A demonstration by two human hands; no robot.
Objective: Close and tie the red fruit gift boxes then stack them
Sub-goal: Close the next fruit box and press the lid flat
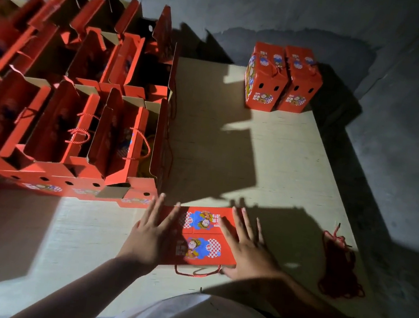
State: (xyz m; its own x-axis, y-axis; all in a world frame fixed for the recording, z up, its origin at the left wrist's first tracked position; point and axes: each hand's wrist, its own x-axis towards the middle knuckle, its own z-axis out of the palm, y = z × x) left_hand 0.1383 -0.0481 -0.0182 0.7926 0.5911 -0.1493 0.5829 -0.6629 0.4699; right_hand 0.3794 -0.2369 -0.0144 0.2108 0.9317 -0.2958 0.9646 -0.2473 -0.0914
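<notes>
Currently at the closing step: both hands lie flat, fingers straight and spread, on the lid of a red printed cardboard gift box [202,237] at the near middle of the pale board worktop [269,153]. Left hand [150,233] covers the box's left end, right hand [246,248] its right end; neither grips anything, they only press.

Box long axis runs left-right, lid face up, with the cartoon prints readable from the near side. Its red cord handle [197,272] loops out over the near edge.

Next, by my read: tie it shut, then carry it to the two closed red gift boxes [282,79] standing far right (tie cord likely comes from the loose red cord bundle [339,264] on the right, well apart from the box).

A batch of open red boxes [77,105] waits at far left.
</notes>
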